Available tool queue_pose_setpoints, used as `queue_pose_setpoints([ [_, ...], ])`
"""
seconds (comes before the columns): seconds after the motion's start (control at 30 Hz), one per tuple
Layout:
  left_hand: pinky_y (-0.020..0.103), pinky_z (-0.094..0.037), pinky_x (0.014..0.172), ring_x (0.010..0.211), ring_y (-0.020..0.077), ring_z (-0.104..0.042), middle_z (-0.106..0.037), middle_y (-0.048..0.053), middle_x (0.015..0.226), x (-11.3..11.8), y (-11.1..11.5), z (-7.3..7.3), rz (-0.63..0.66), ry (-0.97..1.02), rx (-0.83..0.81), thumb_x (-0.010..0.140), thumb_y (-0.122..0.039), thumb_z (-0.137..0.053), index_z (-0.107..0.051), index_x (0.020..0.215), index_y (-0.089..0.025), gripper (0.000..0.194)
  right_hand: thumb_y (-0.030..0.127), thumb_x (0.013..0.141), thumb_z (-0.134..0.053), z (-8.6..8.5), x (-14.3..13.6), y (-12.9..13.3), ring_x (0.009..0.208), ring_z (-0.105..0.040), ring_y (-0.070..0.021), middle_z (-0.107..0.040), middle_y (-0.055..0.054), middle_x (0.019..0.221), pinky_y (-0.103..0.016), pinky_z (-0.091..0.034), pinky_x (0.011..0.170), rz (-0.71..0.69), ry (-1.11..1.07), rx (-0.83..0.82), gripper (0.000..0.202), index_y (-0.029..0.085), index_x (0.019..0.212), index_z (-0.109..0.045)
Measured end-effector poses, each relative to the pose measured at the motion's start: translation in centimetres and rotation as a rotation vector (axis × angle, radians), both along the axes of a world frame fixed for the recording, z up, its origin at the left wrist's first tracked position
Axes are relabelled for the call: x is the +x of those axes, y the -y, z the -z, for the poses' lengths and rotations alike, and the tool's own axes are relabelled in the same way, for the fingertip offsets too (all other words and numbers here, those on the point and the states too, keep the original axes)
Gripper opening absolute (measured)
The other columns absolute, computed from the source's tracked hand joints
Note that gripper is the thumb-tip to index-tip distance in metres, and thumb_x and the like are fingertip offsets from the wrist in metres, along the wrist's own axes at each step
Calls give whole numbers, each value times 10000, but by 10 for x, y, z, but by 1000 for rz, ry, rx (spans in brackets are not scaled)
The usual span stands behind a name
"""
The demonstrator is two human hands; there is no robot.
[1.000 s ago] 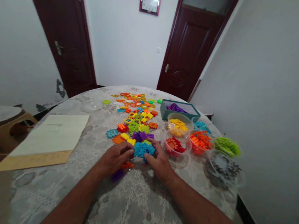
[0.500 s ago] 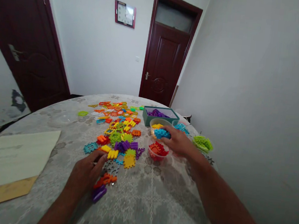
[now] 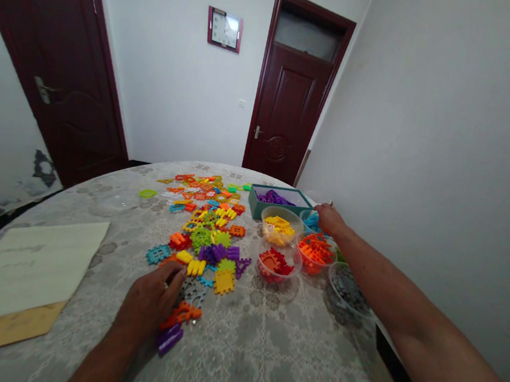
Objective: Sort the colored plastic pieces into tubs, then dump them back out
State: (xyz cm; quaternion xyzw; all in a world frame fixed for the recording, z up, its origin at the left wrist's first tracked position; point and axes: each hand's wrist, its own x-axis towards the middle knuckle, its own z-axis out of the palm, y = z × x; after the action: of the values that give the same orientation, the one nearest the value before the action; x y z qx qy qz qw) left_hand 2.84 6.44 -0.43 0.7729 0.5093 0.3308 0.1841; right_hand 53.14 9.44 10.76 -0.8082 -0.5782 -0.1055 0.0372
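Observation:
My left hand [image 3: 152, 299] rests on the table with its fingers curled together. Beside its fingertips lie yellow pieces [image 3: 196, 267], grey interlocking plastic pieces [image 3: 196, 294] and orange pieces [image 3: 184, 312]; anything under the fingers is hidden. Purple pieces [image 3: 170, 340] lie by its wrist. My right hand [image 3: 331, 220] reaches far out to the rim of a clear bowl of blue pieces [image 3: 311, 221]. Its fingertips are mostly hidden, so I cannot tell whether it holds anything. Nearby stand clear bowls of yellow pieces [image 3: 279, 230], orange pieces [image 3: 316, 250] and red pieces [image 3: 275, 261].
A green-rimmed box [image 3: 257, 208] holds purple pieces. Another clear bowl with grey pieces [image 3: 348, 289] stands under my right forearm. Mixed pieces [image 3: 204, 237] spread over the patterned tablecloth [image 3: 237, 359]. A large paper sheet [image 3: 32, 268] lies at left.
My right hand, with blue pieces in its grasp, has moved right and away from above the yellow bowl to the blue bowl. My left hand has stayed in place. The view has shifted slightly.

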Motion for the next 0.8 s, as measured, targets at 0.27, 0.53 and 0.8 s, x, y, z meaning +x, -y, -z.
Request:
queue_pose_setpoints([
  [0.27, 337, -509, 758, 748, 225, -703, -775, 37, 890, 1, 1, -7, -34, -11, 10, 978, -501, -468, -711, 928, -258, 348, 76, 994, -470, -22, -27, 28, 1233, -673, -280, -704, -227, 1335, -344, -457, 1075, 0, 14, 92, 437, 94, 1359, -710],
  [0.53, 361, -524, 874, 918, 234, -718, -791, 78, 1012, 2, 4, 2, -20, -65, 44, 1009, -341, -499, -719, 1022, -232, 245, 277, 991, -583, 14, -192, 113, 1041, -707, -278, -785, -82, 1134, -420, -522, 983, -583, -563, 64, 269, 286, 1176, -779],
  [0.8, 372, -527, 934, 1044, 258, -710, -773, 98, 1103, 2, 5, 9, 54, -247, 49, 975, -228, -549, -706, 1126, -216, 217, 146, 977, -531, 102, -275, 105, 1227, -672, -295, -632, -134, 1459, -408, -551, 983, -713, -520, -53, 428, 248, 1369, -670],
])
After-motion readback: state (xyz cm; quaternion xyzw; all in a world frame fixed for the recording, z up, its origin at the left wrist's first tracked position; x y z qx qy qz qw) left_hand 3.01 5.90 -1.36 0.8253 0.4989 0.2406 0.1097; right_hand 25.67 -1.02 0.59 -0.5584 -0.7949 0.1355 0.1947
